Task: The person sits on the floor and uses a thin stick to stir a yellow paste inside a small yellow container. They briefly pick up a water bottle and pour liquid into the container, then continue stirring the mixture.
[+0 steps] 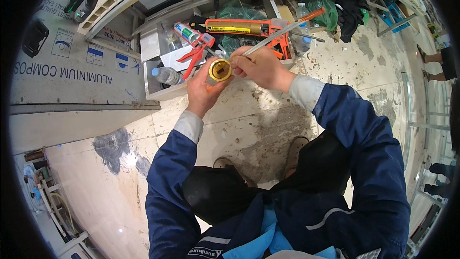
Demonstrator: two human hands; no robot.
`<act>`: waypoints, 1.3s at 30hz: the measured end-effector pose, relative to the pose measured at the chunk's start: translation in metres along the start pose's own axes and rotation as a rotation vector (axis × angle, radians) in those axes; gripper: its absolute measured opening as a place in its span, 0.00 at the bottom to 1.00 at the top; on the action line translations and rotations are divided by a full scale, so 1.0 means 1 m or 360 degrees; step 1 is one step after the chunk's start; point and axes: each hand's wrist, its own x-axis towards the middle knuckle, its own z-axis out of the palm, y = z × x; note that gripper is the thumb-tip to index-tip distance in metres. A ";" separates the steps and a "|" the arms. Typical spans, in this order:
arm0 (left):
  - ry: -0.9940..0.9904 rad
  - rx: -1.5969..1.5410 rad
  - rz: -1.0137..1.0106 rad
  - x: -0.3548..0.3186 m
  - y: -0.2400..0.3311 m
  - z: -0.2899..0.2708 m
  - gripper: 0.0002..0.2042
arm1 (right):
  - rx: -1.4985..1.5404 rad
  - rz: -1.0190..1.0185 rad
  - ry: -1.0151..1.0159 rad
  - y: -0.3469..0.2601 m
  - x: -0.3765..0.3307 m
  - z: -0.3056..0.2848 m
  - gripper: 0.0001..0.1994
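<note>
My left hand [203, 90] is closed around a short, round gold-coloured container [220, 70]; its circular end faces up and shows a dark patch inside. Right beside it, my right hand [261, 69] pinches a long, thin whitish stick [270, 38] that slants up to the right. An orange piece [314, 14] shows at the stick's far end. Just beyond the left hand lies a red caulking gun [196, 50] with a white, blue and green cartridge. Behind the right hand rests a larger orange caulking gun [280, 33] loaded with a gold cartridge [235, 28].
Both guns lie over a pale open box [165, 95] holding a water bottle [167, 76]. Green plastic [322, 8] and black cloth [352, 12] lie at the back right. A printed panel [72, 86] stands left. Another person's legs [435, 67] show at far right.
</note>
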 end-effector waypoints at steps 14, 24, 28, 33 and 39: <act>-0.0086 0.0097 0.0403 -0.024 -0.024 0.000 0.35 | -0.0275 -0.0043 -0.0296 -0.010 -0.007 0.010 0.15; -0.0158 0.0293 0.0174 -0.049 -0.041 0.002 0.33 | -0.0424 -0.0039 -0.0388 0.010 -0.012 0.027 0.13; -0.0124 0.0305 0.0021 -0.079 -0.072 0.015 0.32 | -0.0473 0.0017 -0.0569 0.039 -0.010 0.044 0.12; -0.0027 0.0280 -0.0318 -0.130 -0.122 0.030 0.33 | 0.0015 0.0641 -0.0880 0.091 -0.004 0.093 0.15; 0.0000 0.0114 -0.0672 -0.176 -0.162 0.064 0.35 | 0.1085 0.1480 -0.0640 0.141 -0.011 0.150 0.17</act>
